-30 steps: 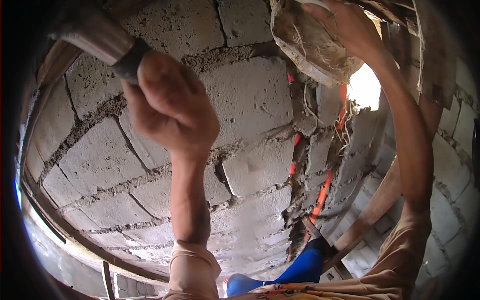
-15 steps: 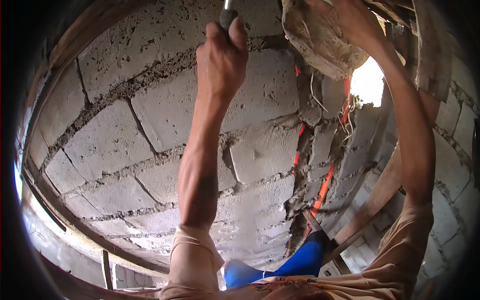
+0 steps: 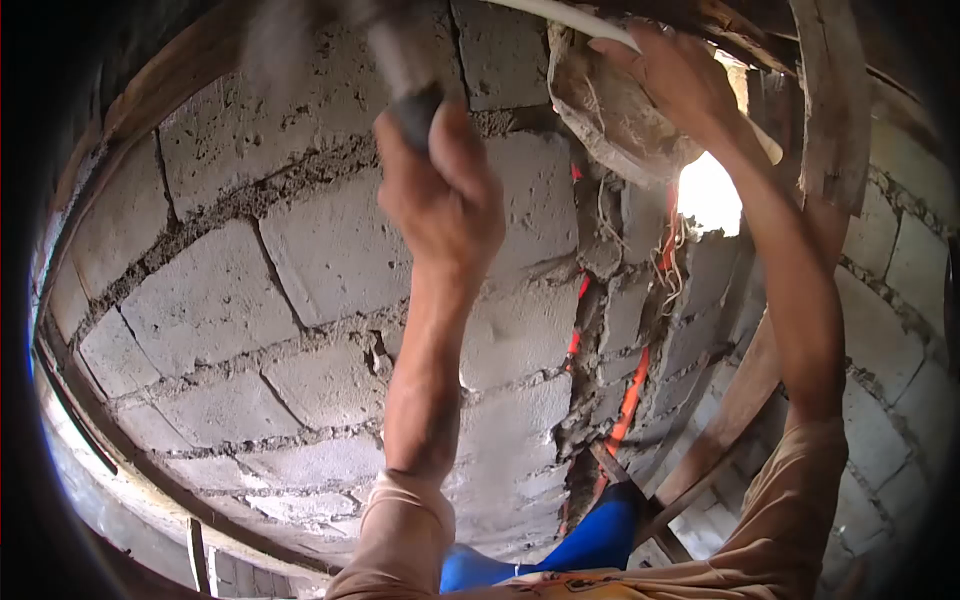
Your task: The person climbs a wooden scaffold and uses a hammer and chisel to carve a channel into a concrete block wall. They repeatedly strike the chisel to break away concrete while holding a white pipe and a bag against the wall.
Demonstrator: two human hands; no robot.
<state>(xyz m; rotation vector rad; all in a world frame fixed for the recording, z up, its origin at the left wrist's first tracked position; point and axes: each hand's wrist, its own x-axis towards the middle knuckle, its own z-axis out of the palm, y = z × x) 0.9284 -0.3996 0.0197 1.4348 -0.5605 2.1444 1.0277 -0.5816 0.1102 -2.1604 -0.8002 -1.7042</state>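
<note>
My left hand (image 3: 445,195) is closed around the dark grip of a hand tool (image 3: 415,105) with a pale shaft. The tool points up and left; its far end is smeared by motion, so its kind cannot be made out. At upper right, my right hand (image 3: 685,85) is wrapped round a pale, slender pipe (image 3: 560,14), which runs off the top edge. Just below and left of this hand hangs a crumpled, dirty sack-like piece (image 3: 620,110). Behind both arms stands a grey block wall (image 3: 330,260) with rough mortar joints.
Orange conduit (image 3: 630,400) runs down a broken channel in the wall, with loose strings (image 3: 672,265) beside it. Bright light comes through an opening (image 3: 710,195). Wooden beams (image 3: 830,110) stand at right, and a diagonal board (image 3: 725,430) crosses lower down. Blue-clothed legs (image 3: 590,540) show below.
My left hand has dropped slightly, and the tool has swung from nearly upright to a leftward tilt. My right hand has come a little lower, and the pale pipe now shows. The view has shifted slightly.
</note>
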